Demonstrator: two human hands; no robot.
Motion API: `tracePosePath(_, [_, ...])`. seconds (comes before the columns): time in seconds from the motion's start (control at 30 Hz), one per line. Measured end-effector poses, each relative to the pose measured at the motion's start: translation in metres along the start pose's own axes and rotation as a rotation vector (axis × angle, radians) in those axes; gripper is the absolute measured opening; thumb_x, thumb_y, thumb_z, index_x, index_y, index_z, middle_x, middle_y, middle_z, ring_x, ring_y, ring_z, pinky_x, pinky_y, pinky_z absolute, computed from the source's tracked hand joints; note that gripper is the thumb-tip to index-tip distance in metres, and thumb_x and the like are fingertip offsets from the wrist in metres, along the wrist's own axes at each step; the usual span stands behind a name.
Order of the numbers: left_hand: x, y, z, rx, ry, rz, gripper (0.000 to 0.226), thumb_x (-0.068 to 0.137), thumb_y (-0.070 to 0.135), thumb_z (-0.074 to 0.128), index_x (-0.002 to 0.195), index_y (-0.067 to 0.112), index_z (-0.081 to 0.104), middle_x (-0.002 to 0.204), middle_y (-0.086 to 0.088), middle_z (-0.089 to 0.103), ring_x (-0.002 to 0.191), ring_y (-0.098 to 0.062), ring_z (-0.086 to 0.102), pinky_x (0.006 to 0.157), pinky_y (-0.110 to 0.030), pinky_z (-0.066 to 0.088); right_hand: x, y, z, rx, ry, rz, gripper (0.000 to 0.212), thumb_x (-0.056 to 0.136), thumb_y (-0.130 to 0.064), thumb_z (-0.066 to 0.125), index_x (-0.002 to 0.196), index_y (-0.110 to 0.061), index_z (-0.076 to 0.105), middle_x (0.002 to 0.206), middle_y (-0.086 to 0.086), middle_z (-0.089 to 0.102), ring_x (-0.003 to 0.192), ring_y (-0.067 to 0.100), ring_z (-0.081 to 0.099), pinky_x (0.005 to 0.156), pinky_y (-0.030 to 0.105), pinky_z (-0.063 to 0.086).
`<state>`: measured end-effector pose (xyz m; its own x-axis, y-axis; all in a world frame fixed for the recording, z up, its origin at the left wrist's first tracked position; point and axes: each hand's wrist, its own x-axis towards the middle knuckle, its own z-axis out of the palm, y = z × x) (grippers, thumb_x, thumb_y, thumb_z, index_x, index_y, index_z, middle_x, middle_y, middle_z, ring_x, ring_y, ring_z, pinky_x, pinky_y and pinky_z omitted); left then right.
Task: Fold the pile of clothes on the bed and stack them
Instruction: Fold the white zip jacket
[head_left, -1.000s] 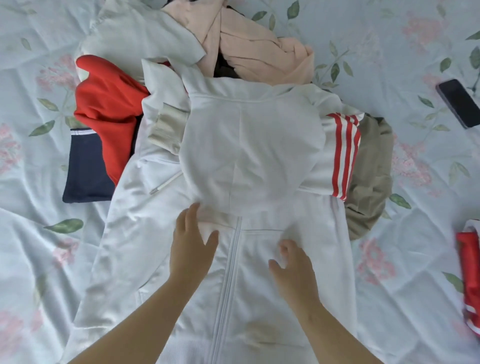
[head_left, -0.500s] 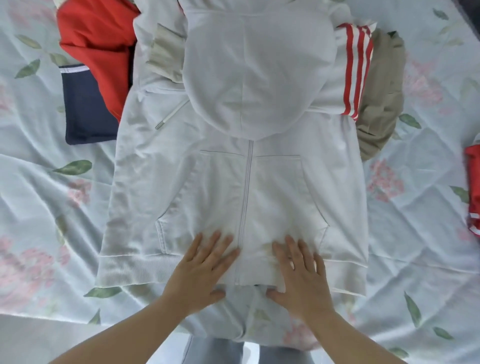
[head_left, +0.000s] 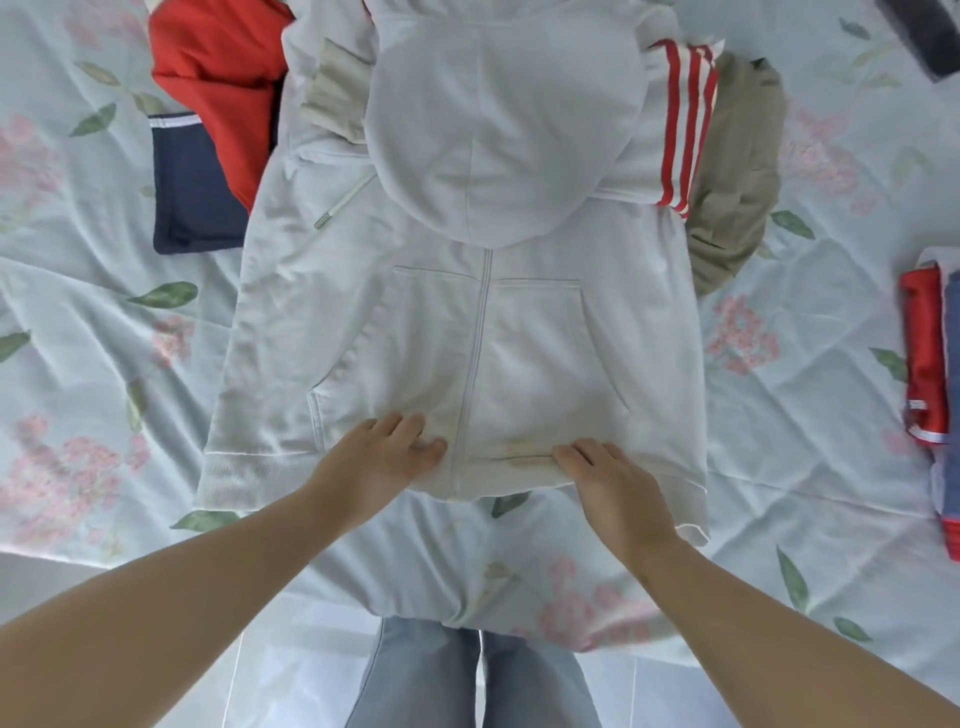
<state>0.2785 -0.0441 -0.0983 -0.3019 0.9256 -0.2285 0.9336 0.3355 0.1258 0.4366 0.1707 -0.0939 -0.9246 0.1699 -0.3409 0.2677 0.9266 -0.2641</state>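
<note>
Fingers that lay fanned across the hem half a second ago are now drawn close together, both hands sitting at the hoodie's bottom edge. At the far left of the pile on the flowered bedsheet (head_left: 78, 364), a folded navy garment (head_left: 197, 197) sits beside a red garment (head_left: 223, 78). The white hoodie (head_left: 467, 338) lies front up in the middle, its hood turned down over the chest. The left hand (head_left: 384, 457) reaches in with a straight arm, fingers on the hem just left of the zip. The right hand (head_left: 613, 483) mirrors it right of the zip. Both thumbs are hidden, so I cannot tell whether either pinches the cloth. Further right come a red-striped sleeve (head_left: 680, 124), a khaki garment (head_left: 737, 166) and a folded stack (head_left: 930, 364).
</note>
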Motion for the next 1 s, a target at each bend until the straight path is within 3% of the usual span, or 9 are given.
tracePosePath(0.1, [-0.006, -0.003, -0.017, -0.215, -0.132, -0.198, 0.052, 0.074, -0.004, 0.062, 0.114, 0.021, 0.041, 0.095, -0.008, 0.062, 0.074, -0.029, 0.063, 0.060, -0.032, 0.051, 0.000, 0.010, -0.013, 0.011, -0.086, -0.016, 0.030, 0.087, -0.006, 0.056, 0.115, -0.014, 0.058, 0.102, 0.003, 0.061, 0.095, 0.025, 0.058, 0.061, 0.036, 0.046])
tracePosePath(0.17, [-0.009, -0.008, -0.031, -0.288, -0.227, -0.328, 0.027, 0.094, 0.010, 0.045, 0.118, 0.021, 0.041, 0.103, -0.001, 0.063, 0.084, -0.026, 0.060, 0.069, -0.029, 0.044, -0.002, 0.015, -0.023, 0.066, -0.117, -0.009, 0.029, 0.097, -0.018, 0.043, 0.124, -0.021, 0.052, 0.109, -0.001, 0.060, 0.103, 0.021, 0.054, 0.072, 0.034, 0.044])
tracePosePath(0.33, [-0.004, -0.016, -0.079, -0.578, -0.215, -0.507, 0.017, 0.095, 0.014, 0.044, 0.108, 0.023, 0.050, 0.075, -0.002, 0.055, 0.065, -0.019, 0.051, 0.055, -0.026, 0.036, -0.001, 0.006, -0.066, 0.255, -0.101, 0.065, 0.028, 0.101, -0.028, 0.039, 0.122, -0.017, 0.053, 0.101, 0.006, 0.066, 0.093, 0.028, 0.060, 0.074, 0.033, 0.042])
tracePosePath(0.47, [0.003, -0.013, -0.110, -0.584, -0.184, -0.475, 0.021, 0.099, 0.021, 0.039, 0.119, 0.024, 0.043, 0.083, -0.003, 0.058, 0.078, -0.025, 0.056, 0.069, -0.035, 0.043, 0.000, 0.001, -0.098, 0.272, -0.096, 0.107, 0.022, 0.101, -0.030, 0.035, 0.107, -0.015, 0.050, 0.073, 0.003, 0.053, 0.073, 0.027, 0.051, 0.064, 0.033, 0.037])
tracePosePath(0.57, [0.004, -0.009, -0.125, -0.494, -0.138, -0.344, 0.037, 0.098, 0.044, 0.038, 0.130, 0.026, 0.040, 0.096, 0.009, 0.059, 0.092, -0.019, 0.059, 0.069, -0.027, 0.036, -0.002, 0.002, -0.116, 0.264, -0.125, 0.119, 0.018, 0.101, -0.032, 0.035, 0.091, -0.018, 0.039, 0.061, -0.002, 0.041, 0.069, 0.027, 0.047, 0.062, 0.033, 0.036])
tracePosePath(0.63, [0.001, -0.007, -0.133, -0.377, -0.196, -0.233, 0.064, 0.086, 0.062, 0.048, 0.138, 0.031, 0.031, 0.117, 0.011, 0.056, 0.098, -0.017, 0.058, 0.072, -0.025, 0.036, -0.005, 0.002, -0.126, 0.252, -0.137, 0.118, 0.020, 0.101, -0.033, 0.035, 0.088, -0.018, 0.036, 0.060, -0.003, 0.040, 0.068, 0.026, 0.046, 0.061, 0.032, 0.034])
tracePosePath(0.73, [-0.007, 0.000, -0.140, -0.186, -0.301, -0.103, 0.094, 0.066, 0.072, 0.062, 0.140, 0.028, 0.024, 0.124, 0.014, 0.047, 0.080, -0.013, 0.055, 0.065, -0.025, 0.036, -0.012, 0.001, -0.136, 0.233, -0.143, 0.116, 0.019, 0.101, -0.033, 0.035, 0.088, -0.020, 0.036, 0.059, -0.004, 0.040, 0.067, 0.026, 0.046, 0.059, 0.031, 0.032])
tracePosePath(0.87, [-0.018, 0.008, -0.142, -0.021, -0.248, -0.064, 0.051, 0.089, 0.056, 0.050, 0.121, 0.017, 0.042, 0.111, 0.005, 0.058, 0.092, -0.020, 0.060, 0.066, -0.027, 0.035, -0.029, -0.009, -0.146, 0.228, -0.170, 0.104, 0.022, 0.101, -0.036, 0.036, 0.084, -0.022, 0.036, 0.065, -0.002, 0.044, 0.069, 0.024, 0.047, 0.060, 0.031, 0.032])
tracePosePath(1.0, [-0.033, 0.021, -0.148, -0.259, -0.374, -0.143, 0.039, 0.090, 0.055, 0.049, 0.075, 0.020, 0.039, 0.071, 0.009, 0.048, 0.081, -0.020, 0.055, 0.065, -0.028, 0.033, -0.051, -0.017, -0.149, 0.281, -0.328, 0.095, 0.037, 0.100, -0.038, 0.040, 0.066, -0.025, 0.030, 0.064, -0.005, 0.042, 0.062, 0.016, 0.042, 0.059, 0.030, 0.031])
